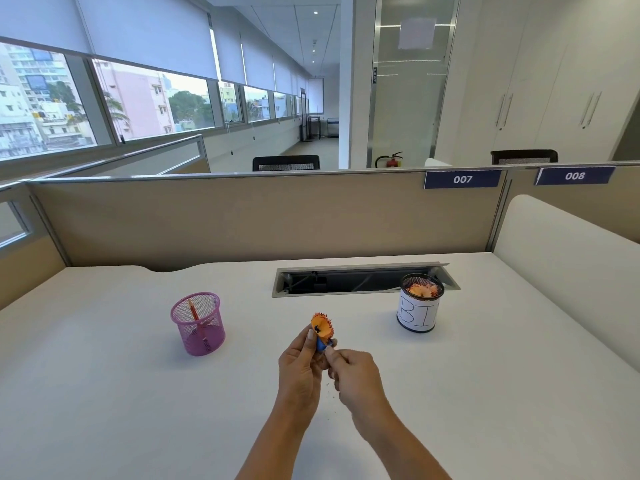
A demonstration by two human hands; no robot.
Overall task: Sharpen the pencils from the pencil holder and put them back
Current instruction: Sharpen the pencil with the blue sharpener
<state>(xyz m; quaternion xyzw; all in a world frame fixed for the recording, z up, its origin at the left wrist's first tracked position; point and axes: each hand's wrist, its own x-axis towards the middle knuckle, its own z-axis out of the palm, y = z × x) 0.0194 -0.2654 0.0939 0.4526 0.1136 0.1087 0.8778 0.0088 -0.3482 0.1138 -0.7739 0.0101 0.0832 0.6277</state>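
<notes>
Mid-sharpening right of pencil holder [199, 327]: gripping sharpener [322, 344] in left hand [299, 365], pinching hidden pencil with right hand [353, 374]; one red pencil [194, 313] in holder, shavings [424, 289] in bin [415, 317] farther right, return pending.

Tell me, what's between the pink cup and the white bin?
The blue sharpener with an orange shaving curl, in the left hand. Head view shows it.

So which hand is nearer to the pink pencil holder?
Left. The left hand, gripping the blue sharpener, is to the right of the pink pencil holder; the right hand lies further right, beyond it.
</notes>
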